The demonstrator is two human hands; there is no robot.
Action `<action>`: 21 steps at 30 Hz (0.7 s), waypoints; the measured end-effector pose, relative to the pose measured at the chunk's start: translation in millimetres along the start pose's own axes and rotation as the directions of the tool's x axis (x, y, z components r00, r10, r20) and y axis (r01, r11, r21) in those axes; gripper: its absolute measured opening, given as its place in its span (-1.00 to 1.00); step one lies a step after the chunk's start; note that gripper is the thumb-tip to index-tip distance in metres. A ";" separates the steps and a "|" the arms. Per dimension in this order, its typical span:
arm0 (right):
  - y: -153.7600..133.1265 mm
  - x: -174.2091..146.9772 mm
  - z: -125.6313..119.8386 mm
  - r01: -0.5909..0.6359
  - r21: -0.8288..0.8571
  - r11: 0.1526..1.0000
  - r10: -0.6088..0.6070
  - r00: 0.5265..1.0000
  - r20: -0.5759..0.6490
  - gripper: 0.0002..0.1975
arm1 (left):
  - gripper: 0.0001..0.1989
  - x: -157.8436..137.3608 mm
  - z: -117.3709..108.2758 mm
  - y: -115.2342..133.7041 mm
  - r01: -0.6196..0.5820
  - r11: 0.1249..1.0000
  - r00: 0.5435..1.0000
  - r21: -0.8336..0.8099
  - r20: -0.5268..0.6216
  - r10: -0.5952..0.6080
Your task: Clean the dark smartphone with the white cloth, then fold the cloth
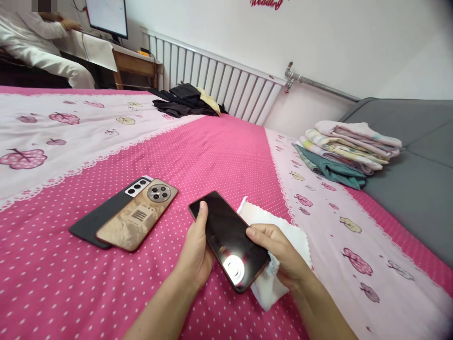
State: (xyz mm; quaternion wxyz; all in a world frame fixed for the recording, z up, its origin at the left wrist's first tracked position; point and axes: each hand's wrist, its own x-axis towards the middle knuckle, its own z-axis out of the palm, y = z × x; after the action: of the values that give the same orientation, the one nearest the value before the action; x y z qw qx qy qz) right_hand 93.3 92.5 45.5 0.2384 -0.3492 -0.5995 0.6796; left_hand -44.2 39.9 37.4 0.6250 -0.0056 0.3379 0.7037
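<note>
A smartphone [230, 231] with a dark screen is held tilted between my two hands above the bed, a round light reflected near its lower end. My left hand [198, 250] grips its left edge, thumb lying on the glass. Along the right edge, my right hand [278, 252] holds it with the thumb at the rim. A white cloth [297, 231] hangs and spreads beneath my right hand; some of it is bunched under those fingers. To the left, a gold phone [129, 226] lies back up, partly over a dark phone [97, 219].
A pink dotted bedspread [226, 156] covers the bed. Folded cloths [350, 146] are stacked by the grey headboard [417, 156]. Dark clothes [184, 99] lie at the far edge, before a white radiator [212, 71]. Another person [42, 42] sits at a desk with a monitor [108, 16].
</note>
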 end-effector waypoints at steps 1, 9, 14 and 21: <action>1.4 0.7 0.6 0.066 -0.093 0.993 -0.071 0.996 -0.053 -0.58 | -0.66 0.6 -0.3 -2.5 -0.035 0.999 0.999 0.036 0.017 0.035; 8.6 -8.7 26.8 0.314 -0.643 0.698 -0.395 0.918 0.019 -0.64 | -0.63 6.3 -6.6 -11.0 -0.059 0.996 0.998 0.066 -0.017 0.060; 0.6 -18.5 28.1 0.349 -0.528 0.774 -0.350 0.931 0.101 -0.73 | -0.63 2.9 -3.5 -9.0 0.046 0.996 0.999 0.076 0.014 -0.047; -5.6 -23.0 17.3 0.340 -0.426 0.838 -0.363 0.931 0.029 -0.77 | -0.65 -0.3 -0.7 -8.8 0.135 0.989 0.991 0.055 0.019 -0.136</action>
State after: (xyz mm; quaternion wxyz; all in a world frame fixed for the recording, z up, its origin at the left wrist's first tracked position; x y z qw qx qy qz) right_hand 94.4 65.2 56.0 0.2930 -0.2946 -0.7799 0.4682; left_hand -36.6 39.2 32.9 0.6750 -0.0037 0.3484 0.6504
